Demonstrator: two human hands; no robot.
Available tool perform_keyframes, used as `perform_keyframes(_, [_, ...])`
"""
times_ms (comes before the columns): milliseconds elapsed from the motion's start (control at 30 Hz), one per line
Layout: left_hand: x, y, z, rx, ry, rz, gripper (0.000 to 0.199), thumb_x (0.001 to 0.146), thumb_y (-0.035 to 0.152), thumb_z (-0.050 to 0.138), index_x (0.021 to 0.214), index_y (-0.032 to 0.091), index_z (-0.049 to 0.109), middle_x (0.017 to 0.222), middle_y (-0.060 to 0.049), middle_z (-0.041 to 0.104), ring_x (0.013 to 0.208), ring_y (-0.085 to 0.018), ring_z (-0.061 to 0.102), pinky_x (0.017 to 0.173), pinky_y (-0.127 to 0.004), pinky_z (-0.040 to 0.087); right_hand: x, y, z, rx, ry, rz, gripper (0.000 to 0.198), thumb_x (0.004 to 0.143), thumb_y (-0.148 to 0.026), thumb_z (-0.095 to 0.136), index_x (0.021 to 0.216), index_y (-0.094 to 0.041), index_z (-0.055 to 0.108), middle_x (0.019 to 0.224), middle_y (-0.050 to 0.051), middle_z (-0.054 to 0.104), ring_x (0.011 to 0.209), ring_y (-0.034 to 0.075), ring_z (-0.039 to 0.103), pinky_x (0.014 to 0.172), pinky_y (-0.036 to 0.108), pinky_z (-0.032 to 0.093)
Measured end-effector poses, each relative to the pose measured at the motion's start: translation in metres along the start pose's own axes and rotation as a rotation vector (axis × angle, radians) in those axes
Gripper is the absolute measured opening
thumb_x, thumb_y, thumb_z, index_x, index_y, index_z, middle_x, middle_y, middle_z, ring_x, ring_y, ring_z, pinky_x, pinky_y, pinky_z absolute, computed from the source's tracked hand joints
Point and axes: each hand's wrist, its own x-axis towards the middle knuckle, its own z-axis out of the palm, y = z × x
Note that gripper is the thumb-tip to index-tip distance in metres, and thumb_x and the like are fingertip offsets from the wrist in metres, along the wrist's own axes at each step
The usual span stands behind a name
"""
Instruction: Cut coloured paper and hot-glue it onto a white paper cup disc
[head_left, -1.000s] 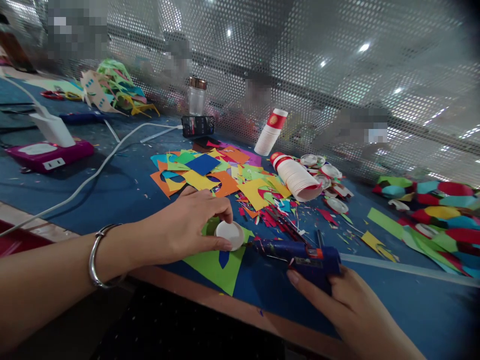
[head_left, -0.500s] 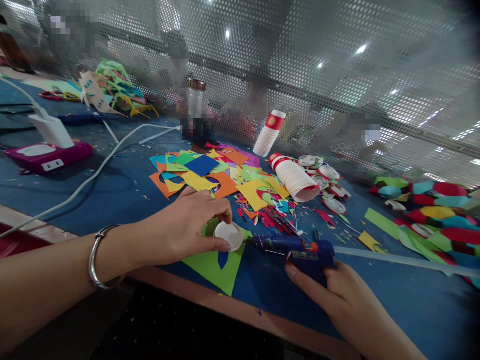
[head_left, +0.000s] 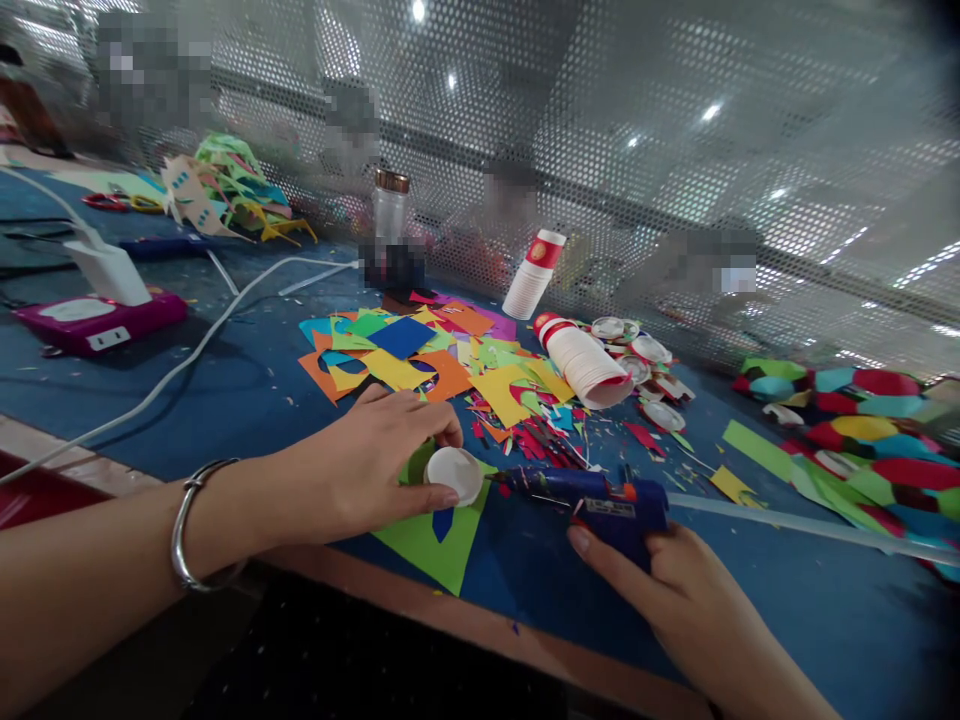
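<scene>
Glue gun (head_left: 619, 505) has nudged a bit toward the far side compared with a second ago; otherwise the layout looks pretty much the same. My left hand (head_left: 379, 460) has a white disc (head_left: 454, 476) pinched between thumb and fingers, over a green sheet (head_left: 450, 565) at the near edge. Right hand (head_left: 675, 590) is wrapped round the gun's handle, nozzle aimed left at the disc; can't tell if they touch. Paper scraps (head_left: 405, 337) sit farther back, cups (head_left: 585, 365) far right of those.
</scene>
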Motion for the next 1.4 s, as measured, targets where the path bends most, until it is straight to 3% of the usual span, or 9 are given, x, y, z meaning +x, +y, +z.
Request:
perform_keyframes(167, [-0.022, 0.017, 0.006, 0.094, 0.121, 0.047, 0.029, 0.092, 0.043, 0.065, 0.114, 0.027, 0.054, 0.123, -0.001, 0.060, 0.114, -0.024, 0.053, 0.099, -0.045, 0.034, 0.000, -0.004, -0.004, 0.042, -0.038, 0.034, 0.046, 0.092, -0.055, 0.057, 0.063, -0.022, 0.068, 0.061, 0.002, 0.069, 0.056, 0.018, 0.062, 0.047, 0.026, 0.047])
perform_keyframes(433, [-0.049, 0.051, 0.024, 0.210, 0.013, 0.186, 0.009, 0.094, 0.033, 0.063, 0.097, 0.025, 0.061, 0.104, 0.001, 0.067, 0.099, -0.025, 0.059, 0.088, -0.046, 0.041, 0.000, -0.001, -0.006, 0.125, -0.059, 0.037, 0.043, 0.091, -0.059, 0.058, 0.091, -0.022, 0.080, 0.088, 0.007, 0.081, 0.094, 0.029, 0.074, 0.083, 0.036, 0.060])
perform_keyframes(667, [-0.050, 0.043, 0.035, 0.255, 0.041, 0.280, 0.021, 0.100, 0.035, 0.054, 0.118, 0.029, 0.062, 0.119, 0.002, 0.068, 0.109, -0.025, 0.058, 0.091, -0.045, 0.042, -0.003, -0.002, -0.004, 0.141, -0.074, 0.058, 0.043, 0.090, -0.057, 0.060, 0.074, -0.022, 0.079, 0.074, 0.006, 0.079, 0.073, 0.026, 0.073, 0.055, 0.029, 0.058])
perform_keyframes(767, [-0.054, 0.040, 0.037, 0.307, 0.075, 0.337, 0.024, 0.104, 0.030, 0.045, 0.122, 0.025, 0.061, 0.121, 0.001, 0.069, 0.112, -0.023, 0.057, 0.093, -0.043, 0.041, -0.003, -0.004, -0.005, 0.140, -0.049, 0.057, 0.042, 0.089, -0.056, 0.061, 0.072, -0.022, 0.078, 0.074, 0.006, 0.079, 0.073, 0.025, 0.073, 0.059, 0.030, 0.059])
perform_keyframes(867, [-0.055, 0.040, 0.033, 0.361, 0.045, 0.383, 0.022, 0.104, 0.026, 0.043, 0.115, 0.023, 0.062, 0.115, 0.000, 0.070, 0.110, -0.022, 0.057, 0.093, -0.042, 0.040, -0.004, -0.005, -0.006, 0.167, -0.038, 0.044, 0.038, 0.089, -0.055, 0.062, 0.080, -0.023, 0.080, 0.082, 0.005, 0.081, 0.078, 0.026, 0.074, 0.068, 0.031, 0.061])
perform_keyframes(1000, [-0.054, 0.039, 0.024, 0.359, -0.013, 0.407, 0.012, 0.101, 0.023, 0.049, 0.099, 0.025, 0.061, 0.106, 0.003, 0.069, 0.103, -0.021, 0.057, 0.088, -0.041, 0.040, -0.004, -0.005, -0.007, 0.134, -0.053, 0.034, 0.041, 0.090, -0.055, 0.060, 0.075, -0.022, 0.080, 0.076, 0.004, 0.080, 0.073, 0.025, 0.073, 0.061, 0.030, 0.060])
perform_keyframes(1133, [-0.053, 0.032, 0.017, 0.241, 0.036, 0.286, 0.008, 0.099, 0.028, 0.053, 0.104, 0.025, 0.059, 0.107, 0.001, 0.067, 0.100, -0.021, 0.057, 0.090, -0.041, 0.041, -0.005, -0.003, -0.008, 0.107, -0.012, -0.009, 0.038, 0.091, -0.052, 0.061, 0.079, -0.022, 0.080, 0.082, 0.004, 0.081, 0.080, 0.026, 0.075, 0.070, 0.032, 0.062])
perform_keyframes(1233, [-0.054, 0.019, 0.007, 0.211, 0.042, 0.080, 0.028, 0.095, 0.038, 0.061, 0.118, 0.023, 0.057, 0.119, -0.006, 0.064, 0.111, -0.026, 0.056, 0.096, -0.044, 0.041, -0.007, -0.001, -0.008, 0.085, -0.018, -0.022, 0.038, 0.092, -0.053, 0.059, 0.083, -0.024, 0.080, 0.086, 0.004, 0.081, 0.084, 0.027, 0.075, 0.075, 0.034, 0.062])
perform_keyframes(1400, [-0.054, -0.009, -0.005, 0.115, -0.029, -0.124, 0.031, 0.088, 0.048, 0.067, 0.106, 0.025, 0.061, 0.112, -0.004, 0.063, 0.104, -0.025, 0.059, 0.090, -0.040, 0.045, -0.008, 0.002, -0.008, 0.061, -0.015, 0.004, 0.040, 0.091, -0.056, 0.059, 0.079, -0.024, 0.079, 0.083, 0.004, 0.081, 0.083, 0.027, 0.075, 0.074, 0.034, 0.062])
